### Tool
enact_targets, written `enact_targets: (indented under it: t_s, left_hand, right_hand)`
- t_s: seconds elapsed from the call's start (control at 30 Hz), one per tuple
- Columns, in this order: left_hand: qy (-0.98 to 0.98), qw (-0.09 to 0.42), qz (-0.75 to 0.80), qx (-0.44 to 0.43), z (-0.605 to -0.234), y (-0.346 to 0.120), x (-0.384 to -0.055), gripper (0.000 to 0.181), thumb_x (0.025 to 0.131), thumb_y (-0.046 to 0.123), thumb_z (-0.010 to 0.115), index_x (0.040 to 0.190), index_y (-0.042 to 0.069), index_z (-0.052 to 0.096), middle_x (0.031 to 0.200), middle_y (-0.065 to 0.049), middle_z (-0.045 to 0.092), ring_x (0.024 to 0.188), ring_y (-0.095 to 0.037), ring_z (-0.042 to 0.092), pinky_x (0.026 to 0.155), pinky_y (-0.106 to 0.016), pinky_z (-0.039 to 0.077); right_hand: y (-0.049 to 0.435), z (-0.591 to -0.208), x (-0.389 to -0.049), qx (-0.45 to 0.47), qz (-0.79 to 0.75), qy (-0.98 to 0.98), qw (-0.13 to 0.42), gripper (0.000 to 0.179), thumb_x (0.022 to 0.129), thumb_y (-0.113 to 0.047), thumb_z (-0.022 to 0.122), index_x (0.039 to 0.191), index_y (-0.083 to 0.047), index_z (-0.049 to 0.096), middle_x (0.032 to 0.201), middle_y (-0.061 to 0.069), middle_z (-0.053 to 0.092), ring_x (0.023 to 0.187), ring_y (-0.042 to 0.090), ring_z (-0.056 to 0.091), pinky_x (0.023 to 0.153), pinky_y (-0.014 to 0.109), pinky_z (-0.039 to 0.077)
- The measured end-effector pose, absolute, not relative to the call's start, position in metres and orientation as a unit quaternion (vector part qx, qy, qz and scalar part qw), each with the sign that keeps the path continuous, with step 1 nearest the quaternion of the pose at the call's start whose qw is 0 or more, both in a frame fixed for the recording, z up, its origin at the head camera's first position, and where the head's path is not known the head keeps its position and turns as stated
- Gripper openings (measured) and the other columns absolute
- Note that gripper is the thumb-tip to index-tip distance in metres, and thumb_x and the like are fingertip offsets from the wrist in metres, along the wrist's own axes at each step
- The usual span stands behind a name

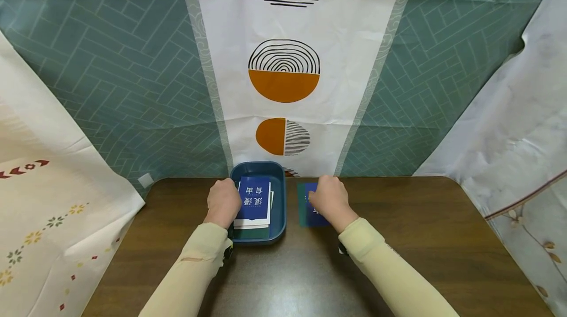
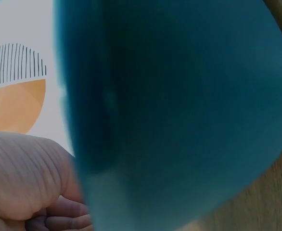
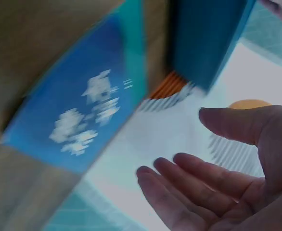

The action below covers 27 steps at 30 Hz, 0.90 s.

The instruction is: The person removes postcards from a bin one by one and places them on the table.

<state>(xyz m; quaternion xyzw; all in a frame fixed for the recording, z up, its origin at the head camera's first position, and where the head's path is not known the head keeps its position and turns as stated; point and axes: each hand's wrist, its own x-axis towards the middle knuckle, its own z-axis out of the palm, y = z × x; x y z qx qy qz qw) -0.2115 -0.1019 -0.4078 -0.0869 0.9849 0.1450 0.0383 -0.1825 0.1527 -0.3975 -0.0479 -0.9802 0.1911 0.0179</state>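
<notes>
In the head view, a dark blue tray stands at the table's far side, with my left hand gripping its left wall. The left wrist view has the tray's side filling most of the picture, my left thumb and fingers at its rim. Inside the tray a blue card with white characters lies over white and green ones. Right of the tray, my right hand hovers over another blue card lying on a green one. Its fingers are relaxed and apart, holding nothing.
The brown wooden table ends at a hanging cloth with orange and black round patterns. Pale patterned cloths hang at the left and right. A small white piece sits by the table's far left corner.
</notes>
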Motion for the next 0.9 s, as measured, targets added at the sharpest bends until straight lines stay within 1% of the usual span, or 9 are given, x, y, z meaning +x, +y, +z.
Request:
enact_targets:
  t_s: [0.13,0.23,0.37,0.47,0.53,0.6,0.73,0.8,0.9]
  left_hand:
    - [0.984,0.036,0.153,-0.085,-0.409,-0.105,-0.210,0.024,0.081,0.008,0.063,0.101,-0.006,0.064,0.090,-0.024,0.068,0.069,-0.033,0.066,0.054,-0.046,0.054]
    - [0.982,0.042,0.166,-0.084,-0.409,-0.107,-0.209,0.024,0.080,0.008,0.064,0.098,-0.007,0.065,0.088,-0.023,0.068,0.065,-0.030,0.065,0.053,-0.045,0.054]
    - [0.980,0.051,0.176,-0.083,-0.408,-0.108,-0.209,0.025,0.079,0.008,0.065,0.098,-0.007,0.064,0.087,-0.022,0.067,0.062,-0.027,0.063,0.051,-0.043,0.053]
    - [0.978,0.052,0.184,-0.082,-0.405,-0.109,-0.209,0.024,0.078,0.008,0.065,0.097,-0.007,0.064,0.084,-0.022,0.067,0.060,-0.026,0.062,0.047,-0.041,0.052]
    - [0.977,0.048,0.190,-0.081,-0.404,-0.109,-0.209,0.023,0.078,0.008,0.065,0.095,-0.007,0.064,0.083,-0.021,0.066,0.060,-0.026,0.062,0.045,-0.039,0.051]
    - [0.976,0.047,0.198,-0.081,-0.404,-0.110,-0.209,0.023,0.078,0.008,0.065,0.095,-0.007,0.064,0.082,-0.021,0.066,0.060,-0.026,0.062,0.045,-0.039,0.051]
    - [0.973,0.051,0.211,-0.082,-0.407,-0.112,-0.208,0.024,0.078,0.010,0.066,0.095,-0.007,0.065,0.083,-0.021,0.067,0.060,-0.025,0.062,0.045,-0.040,0.051]
    - [0.972,0.059,0.209,-0.085,-0.408,-0.114,-0.209,0.024,0.078,0.011,0.065,0.095,-0.006,0.065,0.083,-0.020,0.067,0.060,-0.025,0.061,0.045,-0.040,0.050]
    - [0.975,0.067,0.195,-0.085,-0.406,-0.118,-0.210,0.025,0.078,0.015,0.065,0.094,-0.004,0.065,0.082,-0.018,0.066,0.061,-0.025,0.061,0.043,-0.038,0.048]
  right_hand:
    - [0.126,-0.386,-0.185,-0.004,0.214,-0.975,0.064,0.030,0.080,-0.023,0.068,0.059,-0.010,0.052,0.053,0.001,0.045,0.047,0.015,0.045,0.042,0.028,0.036]
    - [0.105,-0.381,-0.186,0.011,0.231,-0.970,0.069,0.023,0.080,-0.023,0.068,0.065,-0.008,0.059,0.058,0.004,0.054,0.052,0.017,0.051,0.045,0.028,0.039]
    - [0.081,-0.382,-0.188,0.031,0.241,-0.969,0.045,0.021,0.082,-0.025,0.068,0.080,-0.003,0.065,0.067,0.007,0.061,0.056,0.016,0.055,0.048,0.026,0.045]
    - [0.066,-0.388,-0.190,0.045,0.249,-0.967,0.021,0.024,0.084,-0.026,0.067,0.084,-0.002,0.067,0.063,0.005,0.059,0.052,0.013,0.054,0.044,0.022,0.044]
    - [0.058,-0.393,-0.191,0.049,0.258,-0.965,0.005,0.025,0.085,-0.026,0.066,0.083,-0.001,0.068,0.057,0.004,0.057,0.048,0.013,0.054,0.041,0.021,0.042]
    - [0.050,-0.400,-0.193,0.044,0.263,-0.964,-0.009,0.025,0.084,-0.025,0.067,0.084,0.000,0.069,0.058,0.004,0.060,0.047,0.012,0.055,0.040,0.023,0.045]
    - [0.039,-0.413,-0.195,0.038,0.233,-0.972,-0.020,0.031,0.082,-0.028,0.070,0.095,0.000,0.070,0.077,0.007,0.070,0.059,0.016,0.065,0.053,0.032,0.055]
    - [0.035,-0.419,-0.196,0.038,0.210,-0.977,-0.026,0.037,0.081,-0.032,0.071,0.100,-0.001,0.069,0.087,0.009,0.071,0.068,0.019,0.068,0.062,0.037,0.057]
    - [0.031,-0.423,-0.197,0.037,0.203,-0.978,-0.040,0.043,0.081,-0.036,0.071,0.103,0.000,0.068,0.091,0.011,0.071,0.072,0.021,0.069,0.065,0.039,0.057]
